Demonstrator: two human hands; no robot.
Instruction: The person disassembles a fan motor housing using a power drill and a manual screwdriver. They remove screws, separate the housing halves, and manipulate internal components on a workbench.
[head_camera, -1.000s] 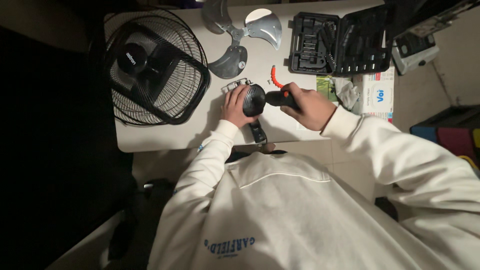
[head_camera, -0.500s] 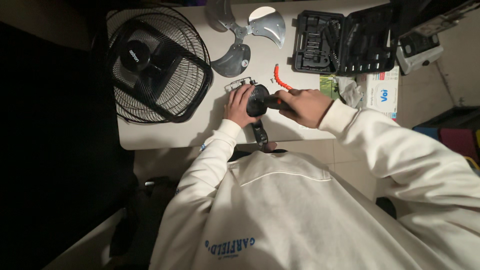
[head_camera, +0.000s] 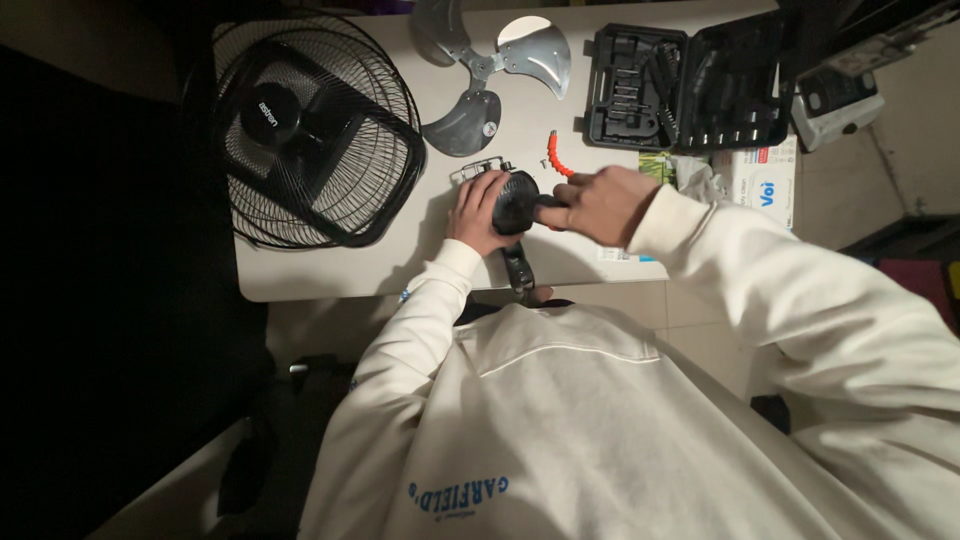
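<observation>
A round black fan motor housing (head_camera: 516, 200) rests on the white table (head_camera: 330, 270), near its front edge. My left hand (head_camera: 478, 212) wraps around its left side. My right hand (head_camera: 598, 204) is closed on a dark tool handle pressed against the housing's right side; the tool itself is mostly hidden by my fingers. A black stem (head_camera: 517, 268) runs from the housing toward my chest. A red flexible shaft (head_camera: 559, 156) lies just behind my hands. My white sleeves cover both forearms.
A black wire fan guard (head_camera: 310, 130) lies at the table's left. A three-blade metal fan blade (head_camera: 490, 60) sits at the back. An open black tool case (head_camera: 685, 85) is at the back right, with a white box (head_camera: 760, 185) beside it.
My right hand has shifted slightly left along the housing; the camera has drifted. My left hand keeps its hold on the housing.
</observation>
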